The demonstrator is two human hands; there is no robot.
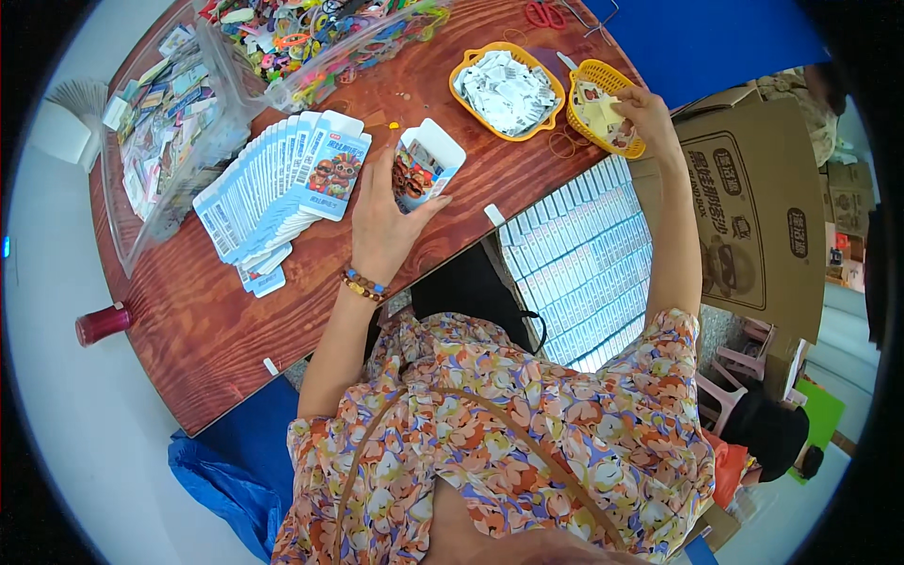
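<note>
One open carton, just right of the fanned cartons, sits between the left hand's thumb and curled fingers, probably gripped there to keep its mouth free. Farther right of that fan, the right hand pinches a pale yellow slip at a yellow basket. Fanning likely eases picking. Colourful cartoon faces cover the carton's front; its flap is white.

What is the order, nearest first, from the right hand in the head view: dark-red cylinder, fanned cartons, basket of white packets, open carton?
1. Basket of white packets: left of the right hand.
2. Open carton: farther left, in the left hand.
3. Fanned cartons: left of the left hand.
4. Dark-red cylinder: far left.
</note>
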